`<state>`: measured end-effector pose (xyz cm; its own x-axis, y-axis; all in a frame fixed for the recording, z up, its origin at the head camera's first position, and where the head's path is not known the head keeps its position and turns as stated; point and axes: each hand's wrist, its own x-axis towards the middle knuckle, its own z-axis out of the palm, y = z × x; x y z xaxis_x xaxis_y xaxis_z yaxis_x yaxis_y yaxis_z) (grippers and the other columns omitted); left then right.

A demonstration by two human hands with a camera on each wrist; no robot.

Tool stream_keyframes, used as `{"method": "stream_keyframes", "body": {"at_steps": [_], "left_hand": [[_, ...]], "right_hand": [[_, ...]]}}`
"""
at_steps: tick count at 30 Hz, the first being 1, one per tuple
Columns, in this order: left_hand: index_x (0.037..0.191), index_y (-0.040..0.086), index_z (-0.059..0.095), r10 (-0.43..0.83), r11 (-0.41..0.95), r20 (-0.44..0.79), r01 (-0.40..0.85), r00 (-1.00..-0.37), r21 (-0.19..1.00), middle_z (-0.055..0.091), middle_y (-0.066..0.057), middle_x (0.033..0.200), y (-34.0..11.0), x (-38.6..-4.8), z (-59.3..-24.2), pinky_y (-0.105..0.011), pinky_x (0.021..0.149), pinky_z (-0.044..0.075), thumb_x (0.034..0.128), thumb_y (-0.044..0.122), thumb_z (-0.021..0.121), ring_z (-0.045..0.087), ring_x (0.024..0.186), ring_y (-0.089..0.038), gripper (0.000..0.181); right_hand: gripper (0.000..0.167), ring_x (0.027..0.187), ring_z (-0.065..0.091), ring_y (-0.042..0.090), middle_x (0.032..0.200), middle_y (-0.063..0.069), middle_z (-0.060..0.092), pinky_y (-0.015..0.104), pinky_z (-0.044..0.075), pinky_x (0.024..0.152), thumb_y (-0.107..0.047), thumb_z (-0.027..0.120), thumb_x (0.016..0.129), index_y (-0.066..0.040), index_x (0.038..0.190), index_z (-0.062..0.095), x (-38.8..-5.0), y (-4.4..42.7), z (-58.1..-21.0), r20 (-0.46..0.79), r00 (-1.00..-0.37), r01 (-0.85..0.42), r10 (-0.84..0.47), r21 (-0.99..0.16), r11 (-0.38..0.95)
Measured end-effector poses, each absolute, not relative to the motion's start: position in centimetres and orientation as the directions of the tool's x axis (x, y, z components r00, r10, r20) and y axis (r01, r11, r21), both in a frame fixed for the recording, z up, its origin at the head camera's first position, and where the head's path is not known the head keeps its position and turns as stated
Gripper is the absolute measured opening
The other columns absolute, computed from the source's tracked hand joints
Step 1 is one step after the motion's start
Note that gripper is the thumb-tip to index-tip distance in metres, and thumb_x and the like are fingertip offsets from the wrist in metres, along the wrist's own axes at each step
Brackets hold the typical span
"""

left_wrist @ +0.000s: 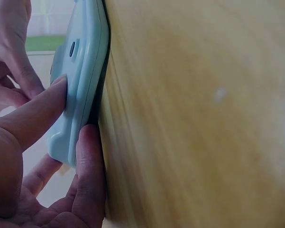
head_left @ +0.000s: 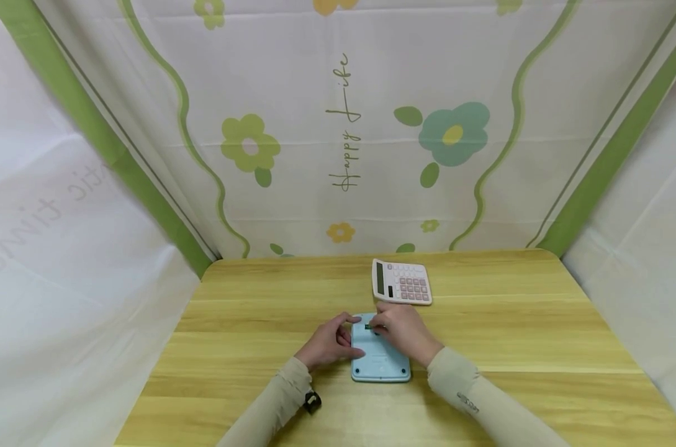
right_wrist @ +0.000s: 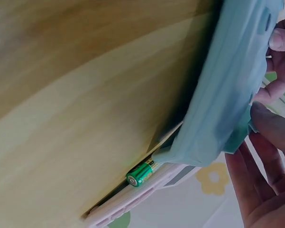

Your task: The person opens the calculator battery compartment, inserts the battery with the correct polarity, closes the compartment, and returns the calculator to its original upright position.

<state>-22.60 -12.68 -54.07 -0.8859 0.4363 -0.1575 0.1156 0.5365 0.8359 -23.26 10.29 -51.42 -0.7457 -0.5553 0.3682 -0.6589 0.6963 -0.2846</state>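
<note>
A light blue calculator [head_left: 379, 363] lies back side up on the table, small dark feet at its near corners. My left hand [head_left: 329, 341] grips its left edge; in the left wrist view the thumb [left_wrist: 50, 107] presses on the back and a finger [left_wrist: 90, 175] reaches under the rim. Over the far part of the calculator, my right hand [head_left: 401, 329] pinches a small blue piece [right_wrist: 239, 133], which looks like a battery cover. A small green patch [head_left: 367, 326] shows beside the right fingertips. In the right wrist view, a green battery [right_wrist: 141, 173] lies past the calculator's end.
A pink and white calculator [head_left: 401, 282] lies face up just beyond the blue one. The wooden table [head_left: 259, 292] meets a flowered curtain [head_left: 304, 186] at its back edge, with white cloth at both sides. A small black object [head_left: 312, 401] sits at the left cuff.
</note>
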Motion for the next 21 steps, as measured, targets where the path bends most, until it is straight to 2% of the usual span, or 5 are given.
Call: {"method": "stream_keyframes", "body": {"at_steps": [9, 16, 21], "left_hand": [[0.143, 0.017, 0.058, 0.441, 0.537, -0.158, 0.119, -0.884, 0.835, 0.066, -0.005, 0.092, -12.73, -22.48, -53.92, -0.023, 0.071, 0.052, 0.0849, 0.023, 0.088, 0.060, 0.078, -0.012, 0.065], [0.143, 0.019, 0.058, 0.443, 0.542, -0.153, 0.128, -0.883, 0.830, 0.065, -0.003, 0.091, -12.73, -22.69, -53.91, -0.023, 0.071, 0.052, 0.0853, 0.024, 0.088, 0.061, 0.077, -0.012, 0.065], [0.142, 0.019, 0.059, 0.446, 0.536, -0.149, 0.130, -0.882, 0.834, 0.066, -0.004, 0.091, -12.74, -22.66, -54.03, -0.024, 0.071, 0.052, 0.0850, 0.024, 0.088, 0.061, 0.077, -0.012, 0.065]], "right_hand": [[0.014, 0.078, 0.066, 0.007, 0.088, -0.006, 0.069, 0.021, 0.056, 0.070, -0.010, 0.088, 0.081, -0.016, 0.093, 0.084, -23.44, 10.45, -51.90, 0.348, -0.737, -0.671, -0.579, -0.285, 0.684], [0.015, 0.081, 0.068, 0.010, 0.091, -0.004, 0.071, 0.024, 0.057, 0.072, -0.010, 0.088, 0.082, -0.016, 0.096, 0.085, -23.39, 10.45, -51.75, 0.339, -0.732, -0.677, -0.591, -0.268, 0.685], [0.014, 0.078, 0.066, 0.010, 0.090, -0.003, 0.070, 0.025, 0.057, 0.069, -0.010, 0.087, 0.082, -0.016, 0.094, 0.085, -22.98, 10.14, -51.74, 0.373, -0.701, -0.700, -0.608, -0.196, 0.687]]}}
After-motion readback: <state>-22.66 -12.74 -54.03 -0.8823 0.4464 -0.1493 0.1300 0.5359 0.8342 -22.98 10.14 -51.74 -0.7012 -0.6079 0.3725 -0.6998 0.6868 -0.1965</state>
